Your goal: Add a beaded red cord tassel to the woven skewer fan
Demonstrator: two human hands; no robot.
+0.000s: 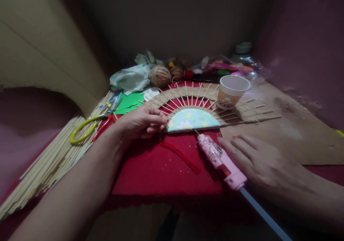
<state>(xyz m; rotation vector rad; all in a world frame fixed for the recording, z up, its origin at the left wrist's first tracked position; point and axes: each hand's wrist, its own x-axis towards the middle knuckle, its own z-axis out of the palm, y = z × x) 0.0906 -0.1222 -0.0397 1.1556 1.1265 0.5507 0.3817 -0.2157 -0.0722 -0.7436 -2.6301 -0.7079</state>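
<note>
A half-round woven fan with thin stick ribs lies in front of me, its lower centre covered by light blue patterned fabric. At the fabric's left corner, my left hand is closed in a pinch, with a bit of red at the fingertips. A red tassel trails out below those fingers, its upper end partly hidden. My right hand lies with fingers stretched out beside a pink glue gun, not wrapped round it. The gun's nozzle points at the fabric's straight lower edge, and a glue stick extends from its back.
A paper cup stands on the fan's right part, over cardboard. Yellow-handled scissors and thin sticks lie left. Behind are twine balls, crumpled cloth, green paper and a plastic bag.
</note>
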